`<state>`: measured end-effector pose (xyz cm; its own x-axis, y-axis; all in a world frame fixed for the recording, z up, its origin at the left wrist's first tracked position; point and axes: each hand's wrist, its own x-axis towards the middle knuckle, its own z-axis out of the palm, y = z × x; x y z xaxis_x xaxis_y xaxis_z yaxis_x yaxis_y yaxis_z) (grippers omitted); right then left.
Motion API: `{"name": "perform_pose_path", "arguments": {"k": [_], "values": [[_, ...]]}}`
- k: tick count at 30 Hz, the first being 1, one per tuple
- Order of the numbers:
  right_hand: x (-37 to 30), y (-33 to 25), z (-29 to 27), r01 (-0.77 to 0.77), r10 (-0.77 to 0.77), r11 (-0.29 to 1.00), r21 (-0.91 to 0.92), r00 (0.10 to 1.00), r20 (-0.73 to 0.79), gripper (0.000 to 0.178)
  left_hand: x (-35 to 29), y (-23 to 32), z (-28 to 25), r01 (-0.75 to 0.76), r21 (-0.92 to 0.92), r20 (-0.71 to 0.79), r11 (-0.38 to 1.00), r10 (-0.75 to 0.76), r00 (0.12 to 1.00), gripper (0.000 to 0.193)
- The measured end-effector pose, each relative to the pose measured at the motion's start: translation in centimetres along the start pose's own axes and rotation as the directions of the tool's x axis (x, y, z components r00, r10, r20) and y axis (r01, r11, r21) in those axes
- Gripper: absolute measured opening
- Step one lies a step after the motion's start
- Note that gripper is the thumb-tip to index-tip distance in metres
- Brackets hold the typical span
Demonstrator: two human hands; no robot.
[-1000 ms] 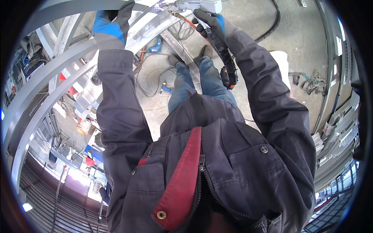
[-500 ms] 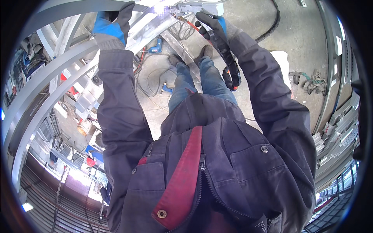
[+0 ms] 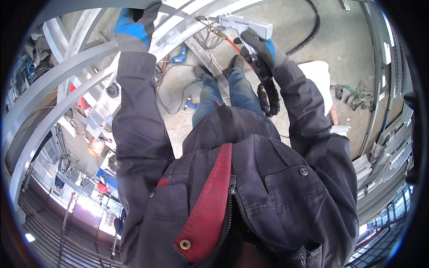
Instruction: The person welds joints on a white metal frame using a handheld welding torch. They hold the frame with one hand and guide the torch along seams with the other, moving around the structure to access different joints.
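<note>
My right hand [image 3: 261, 47], in a grey and blue glove, is closed round the handle of a silver pistol-shaped welding gun [image 3: 246, 26]. Its thin nozzle points left, towards pale metal bars. A thick black sheathed cable [image 3: 264, 76] hangs from the handle, and a red hose also runs beside it. At the upper left, my left hand [image 3: 134, 32], gloved alike, closes over a curved grey metal bar [image 3: 96, 4]. Part of its fingers is cut off by the picture's upper edge. No glow shows at the nozzle.
More curved bars [image 3: 62, 71] sweep down the left side. On the floor lie a blue power tool [image 3: 179, 56], a smaller blue tool [image 3: 191, 103] and loose cables. A white sheet-like thing [image 3: 315, 80] lies to the right, with stacked metal profiles [image 3: 386, 156] beyond.
The bright white glow at the nozzle has gone out. My right hand has drawn the welding gun right and slightly down, off the bars. My left hand has shifted slightly right.
</note>
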<state>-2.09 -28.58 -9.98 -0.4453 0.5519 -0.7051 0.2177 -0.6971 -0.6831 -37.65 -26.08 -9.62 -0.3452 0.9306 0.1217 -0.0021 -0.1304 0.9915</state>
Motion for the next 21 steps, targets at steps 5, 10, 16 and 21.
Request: {"name": "perform_pose_path", "arguments": {"k": [5, 10, 16, 21], "values": [[-3.2, 0.5, 1.2, 0.174, -0.165, 0.982, -0.068, 0.979, 0.118, 0.037, -0.7, 3.5, 0.2, 0.224, 0.438, 0.086, 0.871, -0.289, 0.953, 0.078], [-5.7, 1.3, 2.3, 0.068, -0.071, 0.996, 0.065, 0.996, 0.045, 0.037, -10.4, 7.5, -2.0, 0.010, 0.649, -0.014, 0.760, -0.002, 1.000, 0.053], [-9.1, 2.8, 3.8, 0.107, -0.107, 0.994, 0.016, 0.994, -0.027, 0.036, -21.8, 3.9, -11.1, 0.346, 0.553, -0.200, 0.758, -0.282, 0.938, 0.034], [-10.0, 3.2, 6.6, 0.074, -0.074, 0.997, -0.002, 0.997, 0.015, 0.033, -20.8, -0.9, -16.2, 0.712, 0.207, -0.373, 0.671, -0.619, 0.691, 0.051]]}}
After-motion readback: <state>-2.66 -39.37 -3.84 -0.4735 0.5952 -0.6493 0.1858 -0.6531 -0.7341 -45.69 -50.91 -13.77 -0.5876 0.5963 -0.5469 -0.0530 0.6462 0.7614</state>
